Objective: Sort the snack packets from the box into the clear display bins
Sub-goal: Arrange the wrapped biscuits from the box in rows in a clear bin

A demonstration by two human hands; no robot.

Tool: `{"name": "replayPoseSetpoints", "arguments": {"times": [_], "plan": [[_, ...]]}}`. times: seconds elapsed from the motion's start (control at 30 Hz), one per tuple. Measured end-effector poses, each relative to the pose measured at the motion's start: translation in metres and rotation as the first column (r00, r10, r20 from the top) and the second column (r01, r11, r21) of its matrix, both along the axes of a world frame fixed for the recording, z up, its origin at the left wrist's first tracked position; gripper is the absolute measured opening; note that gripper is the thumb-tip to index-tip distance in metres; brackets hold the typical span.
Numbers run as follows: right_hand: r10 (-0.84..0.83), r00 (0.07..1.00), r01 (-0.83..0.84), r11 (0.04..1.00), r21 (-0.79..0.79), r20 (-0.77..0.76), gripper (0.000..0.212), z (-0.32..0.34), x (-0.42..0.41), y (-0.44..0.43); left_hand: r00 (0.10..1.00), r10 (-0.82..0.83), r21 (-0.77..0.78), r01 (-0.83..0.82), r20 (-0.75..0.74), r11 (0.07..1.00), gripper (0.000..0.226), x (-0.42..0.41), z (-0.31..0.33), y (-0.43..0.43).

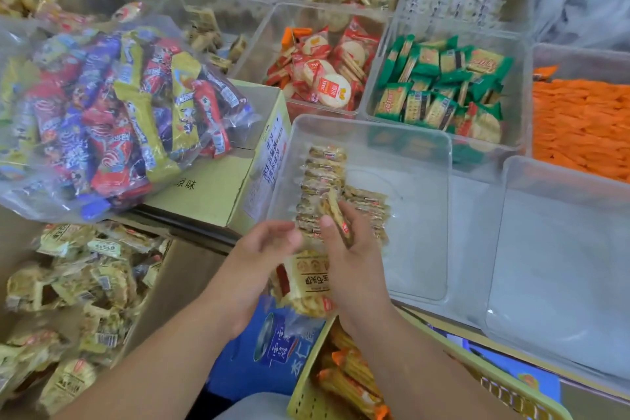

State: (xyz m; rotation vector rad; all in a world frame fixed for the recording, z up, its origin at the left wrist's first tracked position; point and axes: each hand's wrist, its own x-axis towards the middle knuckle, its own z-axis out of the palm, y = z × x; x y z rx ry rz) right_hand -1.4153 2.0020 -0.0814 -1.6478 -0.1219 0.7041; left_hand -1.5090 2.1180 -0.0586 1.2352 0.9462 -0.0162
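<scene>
yellow basket point(306, 399): seen below the right wrist, nearest of all, with orange-ended packets point(351, 375) lying in it
blue carton point(262, 351): seen under both forearms, between them
cardboard box point(184, 276): placed left of the left fingers; it is filled with loose pale packets point(85, 283)
spare packets point(306, 283): lodged between the two wrists, just behind the fingers
left hand point(262, 249): fingers point(289, 235) are loosely curled and blurred, just beside the right thumb; whether anything is held cannot be told
right hand point(354, 249): one snack packet point(335, 215) is pinched on edge between thumb and fingers point(358, 215)
clear bin point(371, 133): set directly beyond the fingers; the pinched packet is held over its near left corner
packet rows point(324, 174): two rows are stood on edge in the bin, the longer one running away from the fingers
bag of mixed packets point(112, 112): laid on a pale box point(211, 194), beyond and left of the left fingers
far bins: red packets point(327, 72), green packets point(443, 85) and orange packets point(579, 123) are held beyond the fingers
</scene>
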Motion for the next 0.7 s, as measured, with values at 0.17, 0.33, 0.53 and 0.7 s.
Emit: {"name": "replayPoseSetpoints", "arguments": {"times": [0.17, 0.33, 0.53, 0.7], "plan": [[-0.084, 0.979, 0.094, 0.995, 0.044, -0.186, 0.032, 0.001, 0.005, 0.003, 0.998, -0.058, 0.078, 0.061, -0.033, 0.995, 0.061, -0.012, -0.016, -0.004], [-0.114, 0.991, 0.117, 0.993, 0.034, -0.074, 0.018, 0.007, 0.045, -0.005, 0.988, 0.150, 0.051, -0.151, 0.034, 0.987, 0.062, -0.006, -0.020, 0.016], [0.239, 0.936, -0.134, 0.920, -0.369, 0.256, 0.021, -0.017, 0.144, -0.006, 0.976, 0.202, 0.052, -0.206, 0.078, 0.977, 0.060, -0.001, -0.030, 0.034], [0.587, 0.790, -0.342, 0.661, -0.668, 0.176, 0.032, -0.059, 0.202, 0.013, 0.976, 0.203, -0.017, -0.202, 0.073, 0.979, 0.057, -0.003, -0.042, 0.030]]}}
